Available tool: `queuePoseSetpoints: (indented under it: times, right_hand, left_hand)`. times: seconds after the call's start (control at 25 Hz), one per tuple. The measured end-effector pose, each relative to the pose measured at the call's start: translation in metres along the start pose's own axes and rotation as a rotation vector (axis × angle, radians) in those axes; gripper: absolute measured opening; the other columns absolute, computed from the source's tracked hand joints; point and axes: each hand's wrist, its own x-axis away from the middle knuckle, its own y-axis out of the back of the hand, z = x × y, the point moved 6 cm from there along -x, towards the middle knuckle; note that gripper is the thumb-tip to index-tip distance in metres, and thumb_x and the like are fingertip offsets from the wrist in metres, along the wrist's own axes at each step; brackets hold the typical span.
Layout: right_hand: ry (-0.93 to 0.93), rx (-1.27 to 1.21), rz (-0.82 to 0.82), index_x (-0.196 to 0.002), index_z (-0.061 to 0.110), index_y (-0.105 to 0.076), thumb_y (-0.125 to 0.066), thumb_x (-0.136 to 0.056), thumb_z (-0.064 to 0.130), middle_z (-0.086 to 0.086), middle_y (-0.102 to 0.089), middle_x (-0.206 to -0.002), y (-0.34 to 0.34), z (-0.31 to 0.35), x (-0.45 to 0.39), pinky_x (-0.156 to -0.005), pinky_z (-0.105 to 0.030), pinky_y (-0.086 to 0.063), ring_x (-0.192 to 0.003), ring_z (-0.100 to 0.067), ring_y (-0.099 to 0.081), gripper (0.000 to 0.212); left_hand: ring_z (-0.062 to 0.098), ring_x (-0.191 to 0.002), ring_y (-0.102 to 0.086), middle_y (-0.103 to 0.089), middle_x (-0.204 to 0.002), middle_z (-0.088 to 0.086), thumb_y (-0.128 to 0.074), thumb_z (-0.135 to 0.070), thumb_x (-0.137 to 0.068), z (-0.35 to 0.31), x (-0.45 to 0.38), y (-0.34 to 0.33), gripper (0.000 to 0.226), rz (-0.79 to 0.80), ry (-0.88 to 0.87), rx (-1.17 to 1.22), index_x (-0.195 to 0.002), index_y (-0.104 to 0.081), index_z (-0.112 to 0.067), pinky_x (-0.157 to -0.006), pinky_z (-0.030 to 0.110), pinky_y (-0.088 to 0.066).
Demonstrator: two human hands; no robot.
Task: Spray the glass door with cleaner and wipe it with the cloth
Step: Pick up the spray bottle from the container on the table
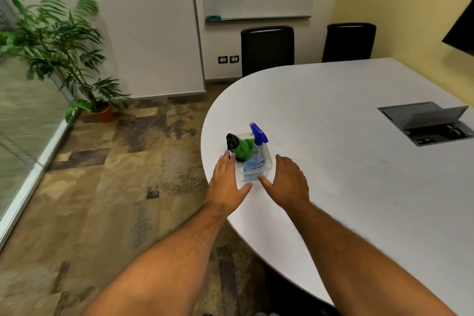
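1. On the table's (346,161) near left edge, a clear tub (268,159) holds the spray bottle (255,159) and a green cloth (243,147).
2. Left hand (227,182) and right hand (288,181) flank the tub, both open, gripping nothing.
3. Step in hand looks like fetching supplies; no spraying yet.
4. Next: grasp bottle and cloth, then turn to the glass (23,120) at left.
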Motion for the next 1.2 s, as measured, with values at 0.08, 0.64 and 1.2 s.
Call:
queuePoseSetpoints:
  times: [0.08, 0.64, 1.2]
  right_hand:
    - [-0.025, -0.124, 0.03, -0.156, 0.02, -0.044, -0.071, -0.092, 0.065, -0.007, -0.055, -0.156, -0.003, -0.005, -0.03, -0.108, -0.04, -0.05, -0.141, -0.028, -0.056, 0.083]
    - [0.084, -0.579, 0.348, -0.139, 0.016, -0.064, -0.079, -0.095, 0.038, -0.009, -0.074, -0.128, -0.063, -0.004, -0.164, -0.102, -0.047, -0.06, -0.115, -0.031, -0.072, 0.051]
    - [0.423, -0.875, 0.393, -0.111, 0.035, -0.065, -0.071, -0.1, 0.044, 0.01, -0.077, -0.106, 0.027, 0.135, -0.12, -0.093, -0.035, -0.061, -0.097, -0.008, -0.075, 0.015]
  left_hand:
    - [0.02, -0.167, -0.012, -0.011, -0.181, -0.003, -0.075, -0.051, -0.094, -0.005, -0.018, -0.004, 0.101, 0.015, 0.04, 0.054, -0.17, -0.016, -0.022, -0.132, 0.038, -0.022]
    - [0.019, -0.15, -0.046, -0.04, -0.168, -0.002, -0.082, -0.037, -0.092, 0.007, -0.093, -0.035, 0.091, 0.095, 0.36, 0.199, -0.166, -0.03, -0.025, -0.117, 0.034, -0.044]
    - [0.004, -0.118, -0.069, -0.072, -0.127, -0.019, -0.084, -0.043, -0.083, 0.024, -0.067, 0.065, 0.054, -0.161, 0.314, 0.599, -0.132, -0.064, -0.037, -0.101, 0.03, -0.057]
